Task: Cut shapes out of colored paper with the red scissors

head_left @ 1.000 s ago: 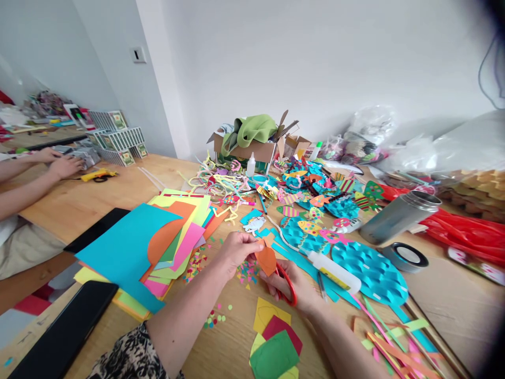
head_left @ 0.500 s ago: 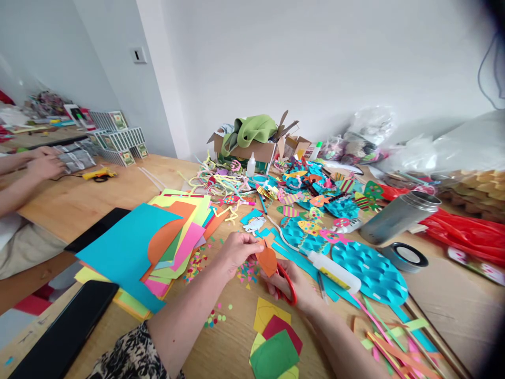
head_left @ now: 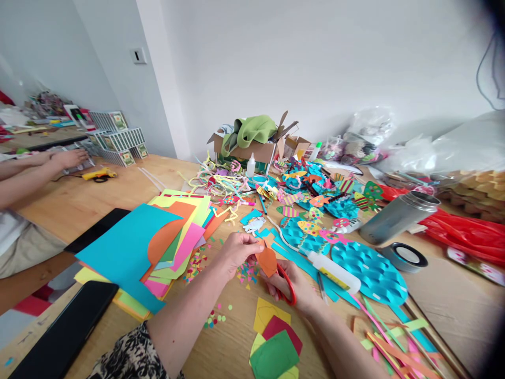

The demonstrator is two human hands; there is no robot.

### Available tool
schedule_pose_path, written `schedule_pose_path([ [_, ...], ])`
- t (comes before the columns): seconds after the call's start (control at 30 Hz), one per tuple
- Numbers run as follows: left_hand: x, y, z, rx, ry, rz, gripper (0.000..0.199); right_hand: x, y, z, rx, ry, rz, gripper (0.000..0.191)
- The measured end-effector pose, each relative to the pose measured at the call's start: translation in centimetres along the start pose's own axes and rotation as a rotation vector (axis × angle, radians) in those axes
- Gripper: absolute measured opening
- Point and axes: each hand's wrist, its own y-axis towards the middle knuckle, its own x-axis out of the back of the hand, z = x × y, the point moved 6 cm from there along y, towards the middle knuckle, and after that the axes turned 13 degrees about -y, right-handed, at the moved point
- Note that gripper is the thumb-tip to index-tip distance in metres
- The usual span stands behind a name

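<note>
Pinching orange paper, left hand; right hand round red scissors, glue bottle near

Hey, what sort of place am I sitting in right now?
Probably a craft room or small workshop: colored paper is piled on the table, decorated cut-out fish lie farther back, and the right hand holds red-handled scissors.

Single head-worn cam, looking fwd & down from above the wearer's forearms. L hand and R hand sit close to lens, approx. lower ctr. Wide view: wooden bench spans most of the lower half, wall faces cam up top, co-worker's forearms at far L edge; dark blur clips R corners.
</note>
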Motion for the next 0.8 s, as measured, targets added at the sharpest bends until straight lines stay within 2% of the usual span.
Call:
schedule_pose_path([
  [0.47, -0.26, -0.26, -0.50, -0.015, 0.039, -0.032, 0.008, -0.13, 0.19, -0.82, 0.012, 0.016, 0.024, 0.030],
  [0.8, -0.17, -0.21, -0.38, -0.012, 0.031, -0.015, 0.011, -0.04, 0.16, -0.52, 0.018, 0.007, 0.035, 0.030],
])
